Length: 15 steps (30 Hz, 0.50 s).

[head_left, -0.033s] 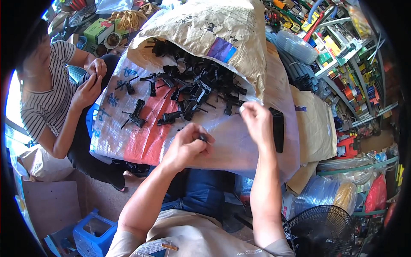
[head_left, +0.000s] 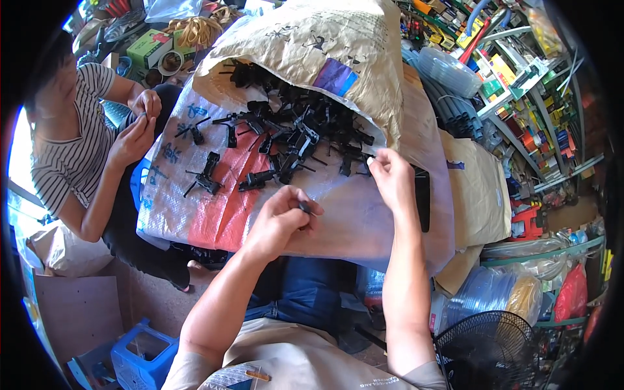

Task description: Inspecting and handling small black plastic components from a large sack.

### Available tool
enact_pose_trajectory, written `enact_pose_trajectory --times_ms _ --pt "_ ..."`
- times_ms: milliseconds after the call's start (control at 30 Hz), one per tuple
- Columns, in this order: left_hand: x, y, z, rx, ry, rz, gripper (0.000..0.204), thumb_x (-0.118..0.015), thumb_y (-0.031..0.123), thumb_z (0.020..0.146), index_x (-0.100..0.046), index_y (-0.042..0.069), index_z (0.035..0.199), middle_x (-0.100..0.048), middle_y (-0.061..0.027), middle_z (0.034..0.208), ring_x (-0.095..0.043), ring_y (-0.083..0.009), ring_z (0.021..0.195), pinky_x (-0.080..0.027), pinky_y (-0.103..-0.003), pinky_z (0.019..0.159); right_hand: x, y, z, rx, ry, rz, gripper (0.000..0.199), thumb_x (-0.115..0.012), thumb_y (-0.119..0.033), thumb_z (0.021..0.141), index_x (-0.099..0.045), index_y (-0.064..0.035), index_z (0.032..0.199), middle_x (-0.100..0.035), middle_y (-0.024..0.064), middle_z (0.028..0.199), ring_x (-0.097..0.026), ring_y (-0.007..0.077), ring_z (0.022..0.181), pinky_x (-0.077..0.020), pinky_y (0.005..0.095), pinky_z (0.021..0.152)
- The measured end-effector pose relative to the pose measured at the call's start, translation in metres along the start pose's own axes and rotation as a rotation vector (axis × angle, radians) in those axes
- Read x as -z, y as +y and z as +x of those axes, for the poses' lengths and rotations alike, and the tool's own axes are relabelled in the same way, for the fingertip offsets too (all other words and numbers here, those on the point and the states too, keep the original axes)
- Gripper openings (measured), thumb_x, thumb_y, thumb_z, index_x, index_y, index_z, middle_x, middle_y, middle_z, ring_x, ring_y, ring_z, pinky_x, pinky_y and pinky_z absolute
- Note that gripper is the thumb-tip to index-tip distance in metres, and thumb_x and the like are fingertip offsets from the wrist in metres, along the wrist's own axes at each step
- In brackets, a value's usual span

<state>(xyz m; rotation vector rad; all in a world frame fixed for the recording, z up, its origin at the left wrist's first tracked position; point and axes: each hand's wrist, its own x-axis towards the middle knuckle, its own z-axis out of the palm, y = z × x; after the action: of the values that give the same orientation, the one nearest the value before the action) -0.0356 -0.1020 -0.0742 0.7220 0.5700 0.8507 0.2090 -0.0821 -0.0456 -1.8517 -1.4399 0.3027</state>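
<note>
A heap of black plastic parts [head_left: 296, 133] spills from an open tan woven sack [head_left: 338, 58] onto a white and red woven sheet [head_left: 214, 208]. My left hand [head_left: 276, 221] is closed around a small black part [head_left: 304, 208] at the sheet's near edge. Farther right, my right hand [head_left: 392, 175] reaches to the edge of the heap, its fingers pinched at a black part [head_left: 370, 159]. A black flat piece [head_left: 424, 198] lies just right of that hand.
A person in a striped shirt [head_left: 65, 149] sits at the left, both hands [head_left: 140, 123] together on a small part. Shelves of packaged hardware [head_left: 513, 71] fill the right. A black fan [head_left: 494, 354], a blue stool [head_left: 140, 354] and plastic bags [head_left: 520, 292] stand near me.
</note>
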Motion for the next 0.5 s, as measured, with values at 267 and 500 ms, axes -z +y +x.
enact_pose_trajectory --times_ms 267,500 --pt "0.000 0.007 -0.002 -0.008 0.008 -0.020 0.008 -0.059 0.010 0.086 -0.055 0.003 0.088 -0.053 -0.0032 0.068 -0.044 -0.0100 0.054 -0.035 -0.024 0.052 -0.023 -0.016 -0.013 0.043 -0.369 0.282 0.025 -0.075 -0.017 0.079 -0.061 0.0014 0.089 -0.061 0.0052 0.068 -0.054 0.0116 0.059 -0.0455 0.0288 0.055" --pt "-0.010 0.008 -0.010 -0.506 0.149 0.899 0.039 -0.069 0.015 0.086 -0.057 -0.001 0.119 -0.059 -0.0027 0.083 -0.046 -0.0089 0.062 -0.042 -0.026 0.058 -0.013 -0.049 -0.053 -0.191 -0.370 0.786 0.013 -0.065 -0.017 0.091 -0.061 -0.0054 0.085 -0.054 -0.0035 0.063 -0.044 0.0030 0.046 -0.0315 0.0191 0.040"
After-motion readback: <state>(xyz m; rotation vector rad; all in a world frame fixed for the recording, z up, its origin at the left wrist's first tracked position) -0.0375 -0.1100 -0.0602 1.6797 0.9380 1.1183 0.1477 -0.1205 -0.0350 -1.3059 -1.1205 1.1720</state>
